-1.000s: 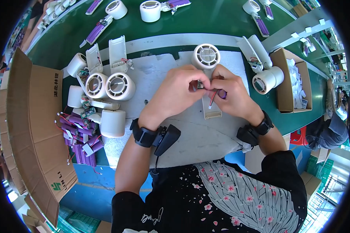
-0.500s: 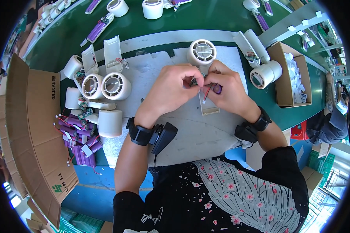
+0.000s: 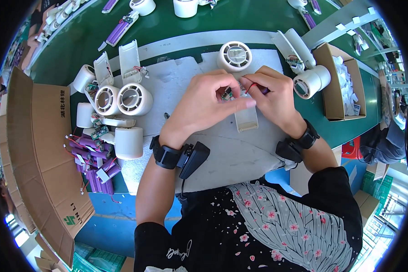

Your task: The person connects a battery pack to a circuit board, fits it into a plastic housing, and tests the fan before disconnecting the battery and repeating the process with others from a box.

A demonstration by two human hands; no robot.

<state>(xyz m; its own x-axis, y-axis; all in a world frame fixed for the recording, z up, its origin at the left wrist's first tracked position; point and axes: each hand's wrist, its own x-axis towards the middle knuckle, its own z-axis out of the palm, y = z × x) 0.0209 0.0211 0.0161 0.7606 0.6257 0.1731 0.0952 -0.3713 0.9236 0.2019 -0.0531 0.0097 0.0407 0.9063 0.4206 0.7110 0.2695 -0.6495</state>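
My left hand (image 3: 197, 102) is curled around a small green circuit board (image 3: 226, 94), its thumb stretched toward the right hand. My right hand (image 3: 274, 93) pinches a red wire lead (image 3: 250, 86) close beside the board; a dark purple battery cell shows in part under its fingers. Beneath both hands lies an opened white handheld fan, its round head (image 3: 235, 55) beyond them and its handle shell (image 3: 246, 121) nearer me. The fingers hide the middle of the fan and the wire's far end.
White fans (image 3: 135, 100) and purple battery cells (image 3: 99, 179) with wires crowd the left, beside a tall cardboard box (image 3: 54, 149). At right stand another opened fan (image 3: 310, 84) and a carton (image 3: 333, 106) of small white parts. More fans line the green table (image 3: 186, 29).
The red wire lead, hanging below my right hand before, is now lifted and pinched near the board. My left thumb has stretched out to the right.
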